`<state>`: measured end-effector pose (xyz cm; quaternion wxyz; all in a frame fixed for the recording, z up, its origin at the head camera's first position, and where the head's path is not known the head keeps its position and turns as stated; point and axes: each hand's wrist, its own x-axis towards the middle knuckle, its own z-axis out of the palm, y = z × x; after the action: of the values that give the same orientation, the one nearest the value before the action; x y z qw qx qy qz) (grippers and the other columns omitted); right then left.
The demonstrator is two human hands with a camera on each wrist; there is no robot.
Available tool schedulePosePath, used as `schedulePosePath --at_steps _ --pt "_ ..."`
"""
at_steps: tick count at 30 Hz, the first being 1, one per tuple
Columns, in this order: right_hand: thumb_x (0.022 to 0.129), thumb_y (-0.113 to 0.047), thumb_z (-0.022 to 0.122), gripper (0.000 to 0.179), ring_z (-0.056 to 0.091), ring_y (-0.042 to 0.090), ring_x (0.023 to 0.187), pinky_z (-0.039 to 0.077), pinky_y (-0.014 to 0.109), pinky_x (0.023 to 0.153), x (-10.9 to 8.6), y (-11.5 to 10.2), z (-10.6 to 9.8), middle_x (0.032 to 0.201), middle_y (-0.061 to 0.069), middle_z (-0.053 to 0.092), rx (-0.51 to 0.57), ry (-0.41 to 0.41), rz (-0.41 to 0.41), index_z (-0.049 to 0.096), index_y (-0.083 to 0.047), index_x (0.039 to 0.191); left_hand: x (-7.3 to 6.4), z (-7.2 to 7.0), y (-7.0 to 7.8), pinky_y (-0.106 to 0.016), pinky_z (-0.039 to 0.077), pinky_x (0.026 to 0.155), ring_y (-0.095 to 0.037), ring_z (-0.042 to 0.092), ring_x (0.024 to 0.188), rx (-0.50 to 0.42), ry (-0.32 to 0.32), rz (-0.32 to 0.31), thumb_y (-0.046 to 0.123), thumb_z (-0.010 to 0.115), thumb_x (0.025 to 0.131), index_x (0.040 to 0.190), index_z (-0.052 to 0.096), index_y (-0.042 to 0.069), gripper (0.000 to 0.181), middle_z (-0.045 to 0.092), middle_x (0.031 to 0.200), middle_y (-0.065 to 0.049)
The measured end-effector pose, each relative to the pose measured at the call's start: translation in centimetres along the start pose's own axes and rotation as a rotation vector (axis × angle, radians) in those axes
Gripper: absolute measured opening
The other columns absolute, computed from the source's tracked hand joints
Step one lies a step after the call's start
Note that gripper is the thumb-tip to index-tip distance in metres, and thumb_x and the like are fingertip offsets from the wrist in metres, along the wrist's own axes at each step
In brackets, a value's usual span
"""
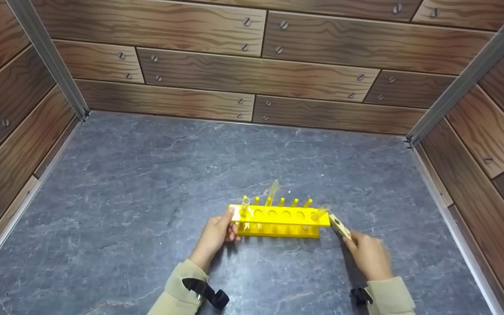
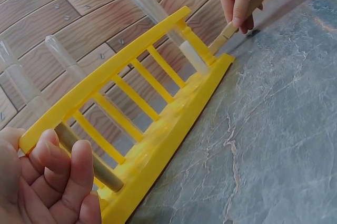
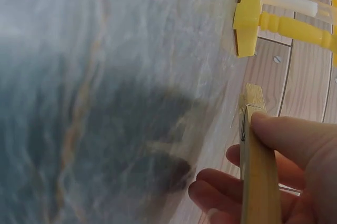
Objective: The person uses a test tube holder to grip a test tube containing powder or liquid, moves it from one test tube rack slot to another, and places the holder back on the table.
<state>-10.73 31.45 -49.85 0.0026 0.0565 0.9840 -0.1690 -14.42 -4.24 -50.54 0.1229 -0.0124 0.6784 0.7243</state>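
Observation:
At the left end of a yellow test tube rack (image 1: 287,216), my left hand (image 1: 216,232) grips its upper plate, fingers curled under and thumb on top. A glass test tube (image 1: 245,208) stands in the hole beside that hand; its lower part looks brownish in the left wrist view. Another clear test tube (image 1: 274,191) rises behind, at the rear row of pegs. In the far right hole leans a test tube (image 2: 143,2) with white contents (image 2: 193,57). My right hand (image 1: 370,253) holds a wooden test tube clamp (image 3: 259,155), its tip close to the rack's right end.
The rack is on a grey marbled tabletop (image 1: 155,175). Wood-patterned panels (image 1: 199,65) wall it in at the back and both sides, with metal corner posts (image 1: 50,61). Black straps (image 1: 206,292) are on both wrists.

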Motion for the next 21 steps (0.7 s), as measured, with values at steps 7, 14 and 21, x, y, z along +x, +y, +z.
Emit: schedulePosePath --at_steps 7,14,21 --pt "0.09 -0.019 0.063 0.014 0.037 0.016 0.047 0.029 0.03 0.044 -0.1 0.0 0.3 0.054 -0.001 0.042 -0.024 -0.011 -0.021 0.066 -0.006 0.09 0.1 -0.1 -1.1 -0.023 0.048 0.049 -0.017 0.059 0.048 -0.001 0.023 0.02 0.038 0.044 0.098 0.056 0.055 0.006 0.054 0.047 0.045 0.003" --pt "0.088 -0.02 0.065 0.018 0.039 0.017 0.047 0.03 0.032 0.044 -0.4 -0.3 0.9 0.054 0.0 0.043 -0.108 -0.066 -0.014 0.064 -0.008 0.074 -0.3 -0.1 -1.2 -0.021 0.044 0.047 -0.015 0.059 0.048 0.0 0.017 -0.003 0.034 0.043 0.1 0.057 0.056 0.004 0.054 0.049 0.046 0.001" --pt "0.086 -0.02 0.066 0.018 0.043 0.018 0.047 0.035 0.034 0.043 -0.1 -1.3 0.4 0.054 0.001 0.048 -0.165 -0.094 -0.005 0.067 -0.007 0.074 0.0 -0.2 -0.6 -0.025 0.049 0.05 -0.016 0.058 0.048 -0.02 0.005 -0.019 0.029 0.043 0.1 0.061 0.056 0.0 0.051 0.049 0.047 0.0"
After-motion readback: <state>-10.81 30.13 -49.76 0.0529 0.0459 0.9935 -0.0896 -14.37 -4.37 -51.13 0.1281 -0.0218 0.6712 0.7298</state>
